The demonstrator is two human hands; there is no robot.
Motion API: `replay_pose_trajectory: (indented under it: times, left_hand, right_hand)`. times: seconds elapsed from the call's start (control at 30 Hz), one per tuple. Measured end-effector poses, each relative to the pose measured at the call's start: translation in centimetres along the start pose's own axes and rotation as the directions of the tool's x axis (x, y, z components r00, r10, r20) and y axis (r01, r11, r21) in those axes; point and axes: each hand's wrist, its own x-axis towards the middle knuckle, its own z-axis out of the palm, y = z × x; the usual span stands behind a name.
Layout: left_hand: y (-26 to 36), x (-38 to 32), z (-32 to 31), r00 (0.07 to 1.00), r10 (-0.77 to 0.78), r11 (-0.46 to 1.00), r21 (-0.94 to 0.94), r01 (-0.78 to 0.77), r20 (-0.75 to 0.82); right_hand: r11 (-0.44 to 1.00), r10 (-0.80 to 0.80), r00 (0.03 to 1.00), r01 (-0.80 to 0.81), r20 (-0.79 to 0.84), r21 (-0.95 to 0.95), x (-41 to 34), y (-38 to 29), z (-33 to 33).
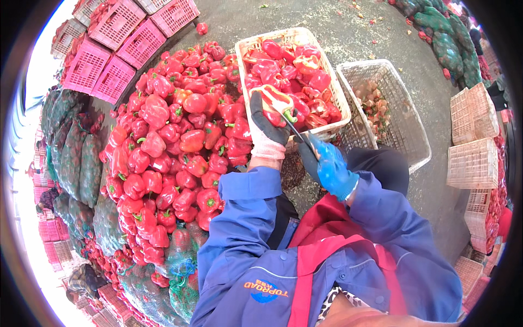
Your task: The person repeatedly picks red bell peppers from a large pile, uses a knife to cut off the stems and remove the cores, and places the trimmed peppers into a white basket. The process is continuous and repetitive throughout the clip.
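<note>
My left hand (267, 128), in a dark-palmed glove with a pink cuff, grips a cut-open red bell pepper (273, 101). Its pale inside faces up and the green stem points toward me. In my right hand (329, 163), gloved in blue, is a slim knife (295, 130), its tip at the pepper beside the stem. Both hands are at the near end of a cream plastic crate (345, 118) that holds cut red pepper pieces (289, 72). To the left spreads a large heap of whole red bell peppers (175, 151).
A whitish crate (404, 110) with pepper scraps (374, 108) stands right of the cream crate. Stacked pink crates (122, 45) rise at the far left. Green mesh sacks (77, 155) line the left side, others (445, 45) the far right. More crates (472, 159) stand at right.
</note>
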Motion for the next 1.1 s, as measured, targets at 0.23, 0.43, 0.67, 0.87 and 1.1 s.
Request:
replay_pose_trajectory:
  times: [0.23, 0.43, 0.67, 0.87, 1.1]
  left_hand:
    - [2.2, -0.8, -0.3, 0.999, 0.035, 0.999, 0.006, -0.035, 0.009]
    - [1.6, -0.4, -1.3, 0.913, 0.097, 0.995, -0.005, -0.103, 0.395]
    - [1.1, -0.5, -5.1, 0.977, -0.031, 0.989, 0.151, -0.002, 0.213]
    - [0.3, -2.1, -3.0, 0.883, -0.412, 0.910, 0.146, 0.388, 0.225]
    - [0.5, -2.2, -1.7, 0.776, -0.549, 0.832, 0.112, 0.543, 0.311]
  right_hand:
    - [0.787, 0.311, 0.934, -0.357, 0.176, 0.503, -2.1, 0.0, -0.6]
    - [0.716, 0.244, 0.963, -0.261, 0.119, 0.647, -2.3, 1.9, 1.6]
    - [0.998, -0.062, 0.990, 0.061, 0.128, 0.008, 5.8, -4.9, -0.4]
    - [0.995, 0.029, 0.939, 0.004, 0.342, -0.096, 8.0, -2.8, -1.0]
    - [0.370, 0.244, 0.718, -0.690, 0.651, 0.622, 8.8, -0.6, -3.9]
